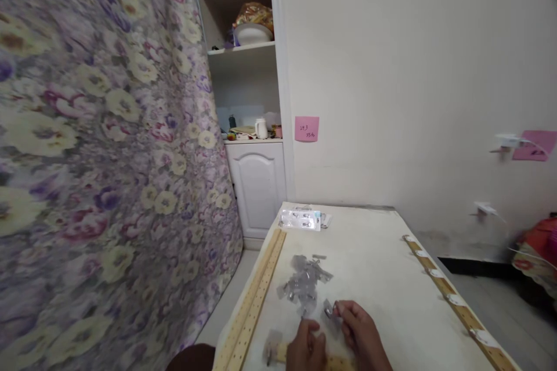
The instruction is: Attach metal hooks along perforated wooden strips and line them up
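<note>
While a small metal piece (328, 309) is pinched between the fingertips of the right hand (357, 327), the left hand (307, 348) is curled beside it, and whether anything is gripped there cannot be told. The held piece is kept just above the bench (365, 255), beside a loose pile of bagged metal parts (302, 278).

Judged by how things lie, the work seems only partly done: the wooden rail (444, 286) along the right edge is already lined with white fittings (456, 299), whereas none can be seen on the two perforated wooden strips (257, 301) along the left edge. Much of a near strip (339, 363) is hidden by the hands, so its state cannot be judged.

Five white fittings are counted on the one rail, two strips at the left, and one near strip. One clear bag (272, 345) is seen at the near strip's left end, and one clear blister pack (300, 220) at the far end. The piled parts are too overlapped and blurred to be counted.
</note>
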Action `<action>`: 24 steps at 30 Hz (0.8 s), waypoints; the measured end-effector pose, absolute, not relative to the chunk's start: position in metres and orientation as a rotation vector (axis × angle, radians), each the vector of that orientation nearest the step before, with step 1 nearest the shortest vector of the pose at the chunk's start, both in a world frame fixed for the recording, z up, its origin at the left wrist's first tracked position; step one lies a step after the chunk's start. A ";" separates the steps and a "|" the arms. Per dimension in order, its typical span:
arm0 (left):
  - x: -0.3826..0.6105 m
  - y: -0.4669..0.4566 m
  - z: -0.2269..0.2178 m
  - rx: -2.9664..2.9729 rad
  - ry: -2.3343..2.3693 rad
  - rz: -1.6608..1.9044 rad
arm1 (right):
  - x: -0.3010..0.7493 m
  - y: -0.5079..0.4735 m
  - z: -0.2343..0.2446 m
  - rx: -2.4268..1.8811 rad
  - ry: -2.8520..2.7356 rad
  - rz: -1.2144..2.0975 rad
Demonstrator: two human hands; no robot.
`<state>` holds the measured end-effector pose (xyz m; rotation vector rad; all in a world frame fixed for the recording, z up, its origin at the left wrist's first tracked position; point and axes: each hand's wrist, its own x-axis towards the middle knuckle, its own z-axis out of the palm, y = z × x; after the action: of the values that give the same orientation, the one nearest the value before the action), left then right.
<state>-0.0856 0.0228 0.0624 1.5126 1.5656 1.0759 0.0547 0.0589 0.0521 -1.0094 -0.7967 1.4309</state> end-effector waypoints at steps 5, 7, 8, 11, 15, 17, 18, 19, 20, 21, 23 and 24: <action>-0.062 0.033 0.080 1.484 1.504 1.063 | 0.071 0.058 0.045 -1.040 -0.856 1.429; -0.057 0.032 0.081 1.472 1.488 1.062 | 0.076 0.058 0.040 -1.057 -0.863 1.410; -0.055 0.032 0.080 1.467 1.481 1.062 | 0.077 0.058 0.038 -1.057 -0.853 1.411; -0.053 0.033 0.073 1.410 1.490 1.080 | 0.076 0.058 0.035 -1.039 -0.751 1.458; -0.054 0.034 0.060 1.296 1.513 1.127 | 0.074 0.053 0.037 -0.988 -0.511 1.476; -0.057 0.035 0.056 1.262 1.529 1.124 | 0.077 0.051 0.040 -0.956 -0.397 1.444; -0.060 0.036 0.055 1.250 1.539 1.124 | 0.080 0.050 0.041 -0.943 -0.359 1.434; -0.062 0.037 0.056 1.244 1.548 1.129 | 0.082 0.049 0.043 -0.933 -0.336 1.431; -0.064 0.040 0.057 1.245 1.557 1.138 | 0.085 0.048 0.045 -0.925 -0.327 1.436; -0.066 0.044 0.060 1.256 1.570 1.147 | 0.087 0.047 0.046 -0.921 -0.330 1.443; -0.070 0.053 0.068 1.290 1.582 1.170 | 0.090 0.046 0.048 -0.921 -0.352 1.458; -0.072 0.058 0.071 1.305 1.574 1.184 | 0.090 0.046 0.048 -0.923 -0.367 1.464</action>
<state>-0.0722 0.0576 0.0712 1.3048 1.5737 1.1843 0.0901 0.0458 0.0479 -0.9226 -0.3674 1.4643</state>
